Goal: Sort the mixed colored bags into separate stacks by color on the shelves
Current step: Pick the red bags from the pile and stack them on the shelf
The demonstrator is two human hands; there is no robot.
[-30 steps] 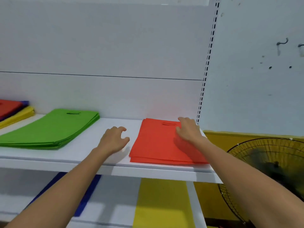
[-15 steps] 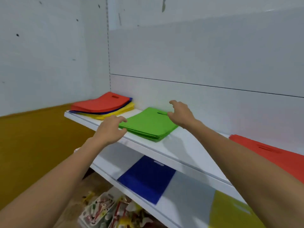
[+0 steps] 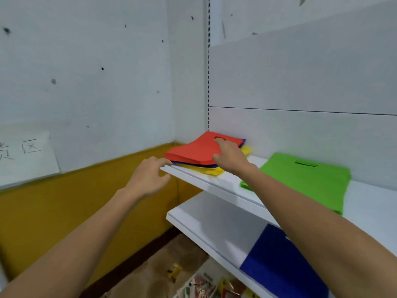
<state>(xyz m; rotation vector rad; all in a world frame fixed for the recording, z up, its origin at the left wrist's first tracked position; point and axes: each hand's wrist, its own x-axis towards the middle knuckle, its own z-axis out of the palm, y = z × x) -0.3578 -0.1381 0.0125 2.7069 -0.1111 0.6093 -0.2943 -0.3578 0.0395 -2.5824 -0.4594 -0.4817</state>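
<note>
A mixed stack lies at the left end of the upper white shelf (image 3: 214, 184): red bags (image 3: 193, 150) on top, a blue bag edge (image 3: 194, 164) under them, and yellow bags (image 3: 211, 171) at the bottom. My right hand (image 3: 231, 157) rests on the red bags, fingers near the handle hole and thumb at the front edge. My left hand (image 3: 148, 177) hovers at the shelf's left corner, fingers loosely curled, fingertips touching the corner below the stack. A green stack (image 3: 300, 177) lies to the right. One blue bag (image 3: 277, 261) lies on the lower shelf (image 3: 214, 218).
The white wall meets the shelf unit right behind the mixed stack. A paper sign (image 3: 25, 155) hangs on the left wall above an ochre band (image 3: 64, 207). Colourful clutter (image 3: 204, 284) lies on the floor under the shelves.
The view swung left from the sorted red stack, past the green stack, to the mixed stack. Both hands travelled left; my right hand now lies on the red bags.
</note>
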